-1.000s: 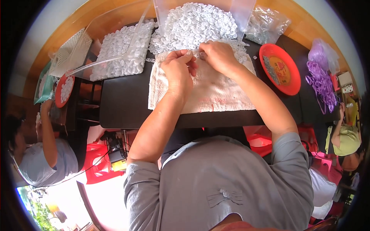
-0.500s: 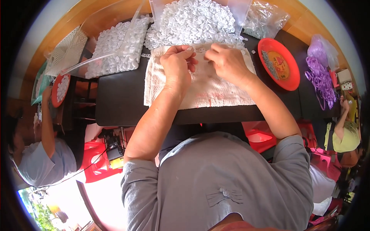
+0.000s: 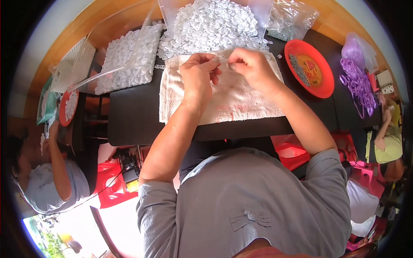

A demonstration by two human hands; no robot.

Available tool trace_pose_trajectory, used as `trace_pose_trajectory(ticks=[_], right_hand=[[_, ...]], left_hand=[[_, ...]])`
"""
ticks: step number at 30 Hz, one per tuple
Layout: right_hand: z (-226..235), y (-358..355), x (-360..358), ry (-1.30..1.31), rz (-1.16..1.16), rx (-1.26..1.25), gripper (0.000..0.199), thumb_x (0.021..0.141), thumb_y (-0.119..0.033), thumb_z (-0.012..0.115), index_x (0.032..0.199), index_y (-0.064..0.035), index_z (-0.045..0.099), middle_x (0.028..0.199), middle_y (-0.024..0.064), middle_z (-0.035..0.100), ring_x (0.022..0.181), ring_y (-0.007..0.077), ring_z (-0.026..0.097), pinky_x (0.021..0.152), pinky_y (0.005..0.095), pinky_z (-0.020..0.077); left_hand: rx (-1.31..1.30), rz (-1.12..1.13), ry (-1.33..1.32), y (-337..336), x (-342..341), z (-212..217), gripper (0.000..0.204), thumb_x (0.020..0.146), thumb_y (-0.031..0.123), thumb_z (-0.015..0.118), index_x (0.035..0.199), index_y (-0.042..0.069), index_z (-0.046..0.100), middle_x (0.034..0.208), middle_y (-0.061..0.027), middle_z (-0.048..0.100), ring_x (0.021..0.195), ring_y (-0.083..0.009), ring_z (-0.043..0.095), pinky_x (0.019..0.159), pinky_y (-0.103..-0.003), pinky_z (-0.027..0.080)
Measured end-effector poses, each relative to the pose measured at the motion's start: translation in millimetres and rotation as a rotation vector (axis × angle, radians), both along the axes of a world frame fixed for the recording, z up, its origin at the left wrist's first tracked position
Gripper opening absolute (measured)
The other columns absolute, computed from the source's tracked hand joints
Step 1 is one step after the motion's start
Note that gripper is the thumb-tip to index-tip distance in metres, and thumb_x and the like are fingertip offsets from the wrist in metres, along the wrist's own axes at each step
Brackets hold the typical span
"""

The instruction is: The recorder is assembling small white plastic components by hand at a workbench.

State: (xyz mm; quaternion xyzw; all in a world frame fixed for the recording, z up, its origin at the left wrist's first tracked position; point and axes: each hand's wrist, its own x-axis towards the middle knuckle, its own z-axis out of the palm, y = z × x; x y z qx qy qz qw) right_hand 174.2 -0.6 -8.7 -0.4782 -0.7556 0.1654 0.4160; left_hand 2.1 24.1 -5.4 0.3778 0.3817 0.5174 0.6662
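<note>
Over a cream towel (image 3: 241, 103) on the dark table, my left hand (image 3: 198, 73) is closed, its thumb and forefinger pinching a small white plastic piece (image 3: 221, 57). To its right, a short gap away, is my right hand (image 3: 256, 66) with fingers curled and thumb pressed to them. Whatever sits in that pinch is too small to make out. Beyond both hands lies a heap of white oval plastic rings (image 3: 215, 26), spilling from a clear plastic bin (image 3: 169, 15) onto the table and the towel's far edge.
At left, a clear tray (image 3: 103, 71) holds more white pieces (image 3: 129, 56). On the right stand a red bowl (image 3: 325, 86) with small grey parts (image 3: 298, 69), a clear bag (image 3: 297, 19) and purple ribbon (image 3: 359, 86). A person (image 3: 60, 172) sits left; another (image 3: 385, 142) sits right.
My right hand has turned slightly, its fingers curling more over the thumb. My left hand stays nearly in place. The whole view shifts a little; the left person's arm has moved.
</note>
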Motion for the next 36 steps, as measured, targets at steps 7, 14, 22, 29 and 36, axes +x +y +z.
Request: trace_pose_trajectory(ticks=[7, 14, 22, 29, 36], right_hand=[[28, -12, 5, 0.448, 0.019, -0.370, 0.003, 0.085, -0.004, 0.060, 0.087, -0.0025, 0.062, 0.081, -0.0028, 0.060, 0.071, 0.0054, 0.052, 0.061, 0.0213, 0.0441], [26, -19, 2, 0.380, 0.016, -0.283, 0.010, 0.087, -0.004, 0.057, 0.094, -0.0023, 0.064, 0.087, -0.0011, 0.063, 0.075, 0.0058, 0.055, 0.065, 0.0217, 0.0462], [19, -19, -3, 0.343, -0.018, -0.125, 0.009, 0.085, 0.001, 0.058, 0.093, -0.0015, 0.062, 0.085, -0.0009, 0.063, 0.076, 0.0056, 0.056, 0.065, 0.0216, 0.0465], [19, -24, -10, 0.325, -0.037, -0.093, 0.013, 0.079, 0.007, 0.053, 0.088, -0.0004, 0.059, 0.080, 0.0051, 0.064, 0.076, 0.0137, 0.061, 0.070, 0.0270, 0.0481], [6, -23, -17, 0.371, 0.015, 0.002, 0.014, 0.082, 0.010, 0.054, 0.086, -0.0008, 0.061, 0.082, 0.0002, 0.062, 0.073, 0.0058, 0.055, 0.064, 0.0207, 0.0460]], left_hand=[[0.041, -0.148, -0.004, -9, 6, 4, 0.009, 0.084, -0.002, 0.061, 0.092, -0.005, 0.058, 0.077, -0.0111, 0.062, 0.059, -0.0144, 0.058, 0.044, -0.025, 0.041], [0.058, -0.179, 0.031, -14, 9, 3, 0.011, 0.087, 0.000, 0.060, 0.097, -0.005, 0.057, 0.081, -0.0122, 0.062, 0.061, -0.0150, 0.058, 0.045, -0.025, 0.042], [0.058, -0.155, 0.060, -18, 11, 5, 0.012, 0.087, 0.000, 0.060, 0.097, -0.005, 0.057, 0.080, -0.0121, 0.062, 0.059, -0.0141, 0.057, 0.043, -0.024, 0.040], [0.062, -0.124, 0.072, -21, 11, 3, 0.011, 0.087, 0.000, 0.061, 0.096, -0.005, 0.057, 0.076, -0.0116, 0.063, 0.053, -0.0132, 0.055, 0.041, -0.023, 0.039], [0.022, -0.081, 0.052, -26, 13, 7, 0.005, 0.084, -0.005, 0.061, 0.088, -0.004, 0.058, 0.071, -0.0080, 0.061, 0.051, -0.0106, 0.054, 0.038, -0.022, 0.036]])
